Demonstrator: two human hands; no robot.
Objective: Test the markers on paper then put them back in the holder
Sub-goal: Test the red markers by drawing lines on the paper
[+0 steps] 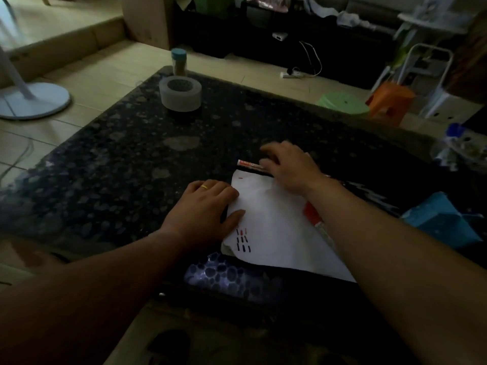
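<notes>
The dark speckled desk (pixel 131 159) carries a white paper (pixel 276 227) at its near edge, with short ink strokes (pixel 243 241) in the paper's near left corner. The left hand (pixel 203 206) lies flat, fingers straight, on the paper's left edge. The right hand (pixel 290 169) covers one end of the marker (pixel 249 164) at the paper's far edge; blur hides whether it grips. A grey ring (pixel 180 97) sits near the far left corner.

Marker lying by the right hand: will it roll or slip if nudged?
Likely rolls: the marker looks round and lies flat on the polished stone table. Probably stiff and light, an easy one-hand pinch for the right hand. The paper edge beside it might stop a roll toward the person.
</notes>
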